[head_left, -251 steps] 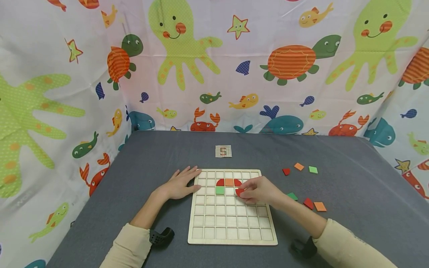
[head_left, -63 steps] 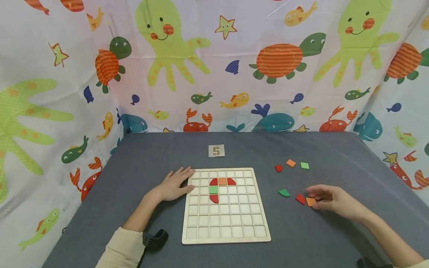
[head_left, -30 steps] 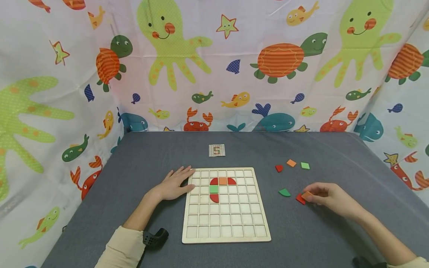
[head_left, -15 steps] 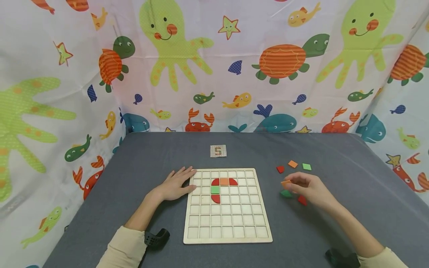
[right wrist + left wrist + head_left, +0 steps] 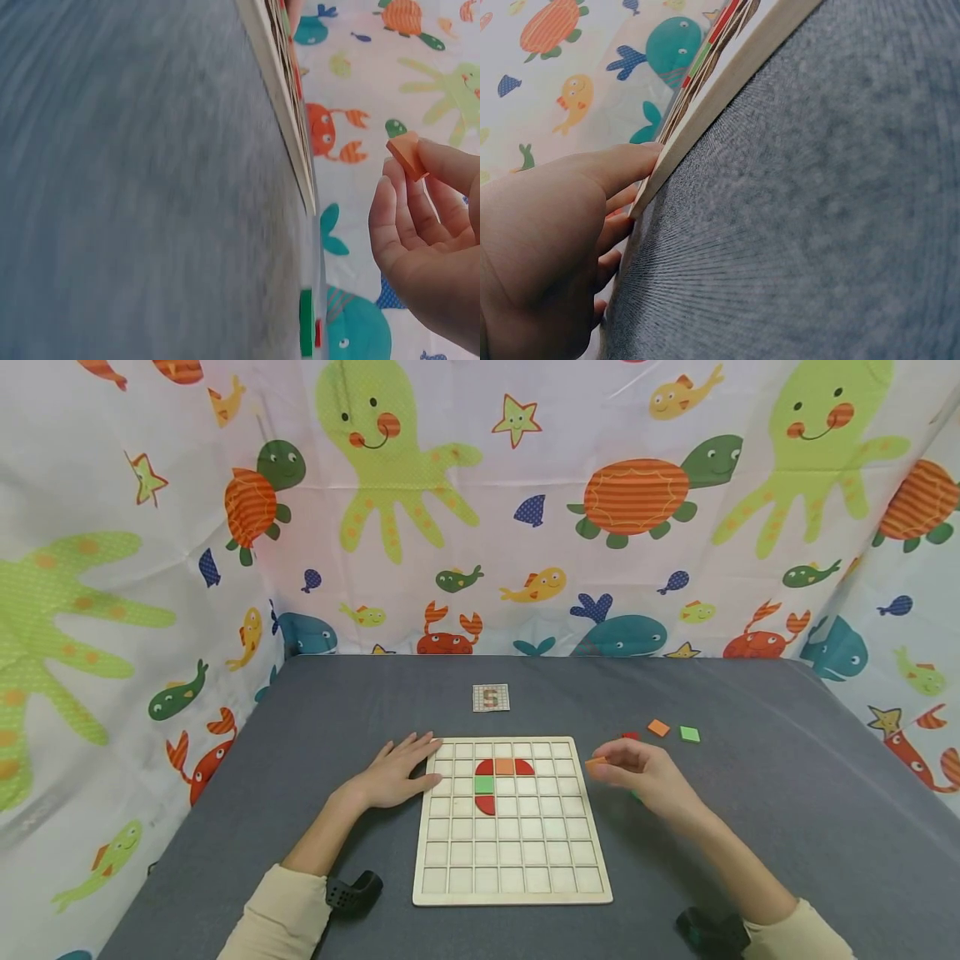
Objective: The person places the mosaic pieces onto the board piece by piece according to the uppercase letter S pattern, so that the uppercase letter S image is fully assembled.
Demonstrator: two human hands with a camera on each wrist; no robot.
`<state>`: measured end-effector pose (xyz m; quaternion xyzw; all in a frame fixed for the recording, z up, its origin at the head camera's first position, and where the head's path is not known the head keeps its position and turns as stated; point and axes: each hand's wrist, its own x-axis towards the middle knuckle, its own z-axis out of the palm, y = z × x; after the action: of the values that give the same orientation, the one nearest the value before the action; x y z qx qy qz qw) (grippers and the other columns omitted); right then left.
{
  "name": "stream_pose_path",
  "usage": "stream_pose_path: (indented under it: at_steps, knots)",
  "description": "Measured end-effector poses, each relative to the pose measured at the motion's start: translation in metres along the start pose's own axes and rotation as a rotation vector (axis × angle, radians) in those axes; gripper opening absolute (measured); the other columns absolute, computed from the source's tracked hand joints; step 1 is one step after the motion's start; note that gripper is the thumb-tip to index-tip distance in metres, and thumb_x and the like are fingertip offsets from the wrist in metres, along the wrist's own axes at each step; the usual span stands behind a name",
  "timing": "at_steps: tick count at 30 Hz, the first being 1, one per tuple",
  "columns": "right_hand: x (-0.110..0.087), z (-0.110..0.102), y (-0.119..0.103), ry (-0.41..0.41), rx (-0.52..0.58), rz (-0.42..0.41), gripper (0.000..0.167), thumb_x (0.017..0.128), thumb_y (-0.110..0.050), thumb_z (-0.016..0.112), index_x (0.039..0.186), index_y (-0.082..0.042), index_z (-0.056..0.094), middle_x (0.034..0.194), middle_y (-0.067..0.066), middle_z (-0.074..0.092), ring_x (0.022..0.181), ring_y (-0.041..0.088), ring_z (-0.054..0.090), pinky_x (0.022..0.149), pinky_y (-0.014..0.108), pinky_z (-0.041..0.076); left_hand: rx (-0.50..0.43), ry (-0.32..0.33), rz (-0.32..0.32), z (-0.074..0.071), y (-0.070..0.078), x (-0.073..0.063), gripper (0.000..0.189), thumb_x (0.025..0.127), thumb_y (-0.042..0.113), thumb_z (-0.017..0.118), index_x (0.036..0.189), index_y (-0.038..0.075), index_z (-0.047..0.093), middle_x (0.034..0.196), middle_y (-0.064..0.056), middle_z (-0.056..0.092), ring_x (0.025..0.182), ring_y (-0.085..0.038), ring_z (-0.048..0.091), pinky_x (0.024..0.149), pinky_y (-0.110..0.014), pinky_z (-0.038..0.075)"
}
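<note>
your right hand (image 5: 651, 778) pinches a small orange square (image 5: 597, 762) between thumb and fingers. in the right wrist view, your thumb presses one side of the square, and your lower fingers bend softly. your right arm slants in from the lower right, and the hand is up off the gray desk (image 5: 337, 693), just beside the right edge of the wooden board (image 5: 517, 853).

your left hand (image 5: 397, 774) grips nothing. its fingers are spread and loose. they touch the board near its far left corner, and the thumb rests on the left edge. your left arm slants in from the lower left.

on the board, an orange tile (image 5: 505, 767) sits between two red curved pieces (image 5: 485, 767). under the left one is a green square (image 5: 484, 785), then a third red curved piece (image 5: 485, 805).

past your right hand lie another orange tile (image 5: 658, 728), a light green tile (image 5: 691, 735) and a red piece (image 5: 630, 736), partly hidden. a dark green piece (image 5: 307, 322) is mostly covered by your hand in the head view.

beyond the board lies a little card (image 5: 491, 697) with an s. behind the desk hangs a cloth (image 5: 480, 443) with sea animals.
</note>
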<state>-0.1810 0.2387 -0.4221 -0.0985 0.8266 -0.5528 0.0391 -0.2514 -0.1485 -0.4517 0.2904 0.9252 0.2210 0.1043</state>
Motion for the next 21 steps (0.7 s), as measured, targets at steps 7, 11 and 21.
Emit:
stream_pose_path:
  at_steps: [7, 11, 21]
  knots:
    - [0.009, 0.019, -0.006, 0.01, 0.051, 0.032, 0.032, 0.087, -0.019, 0.072, 0.11, 0.002, 0.062, 0.096, 0.012, 0.068, 0.091, 0.034, 0.065, 0.08, 0.041, 0.053, -0.001, -0.006, -0.002, -0.001, 0.0, 0.001, 0.066, 0.097, 0.041, 0.052, 0.15, 0.007, 0.03, 0.154, -0.015, 0.025, 0.142, -0.036, 0.012, 0.108, -0.061, 0.005]
    - [0.013, 0.029, -0.009, 0.019, 0.084, 0.074, 0.029, 0.086, -0.013, 0.072, 0.109, 0.003, 0.062, 0.092, 0.011, 0.069, 0.084, 0.031, 0.066, 0.076, 0.039, 0.054, 0.004, -0.007, -0.011, -0.001, 0.0, 0.001, 0.066, 0.097, 0.041, 0.052, 0.15, 0.007, 0.03, 0.154, -0.015, 0.024, 0.142, -0.036, 0.012, 0.109, -0.06, 0.004]
    - [0.023, 0.051, -0.016, -0.004, 0.086, 0.201, 0.033, 0.083, -0.018, 0.076, 0.108, 0.002, 0.066, 0.088, 0.011, 0.071, 0.08, 0.025, 0.068, 0.072, 0.036, 0.055, -0.005, -0.013, -0.01, -0.002, 0.002, 0.0, 0.066, 0.097, 0.04, 0.052, 0.15, 0.008, 0.03, 0.154, -0.014, 0.024, 0.142, -0.035, 0.011, 0.109, -0.06, 0.004]
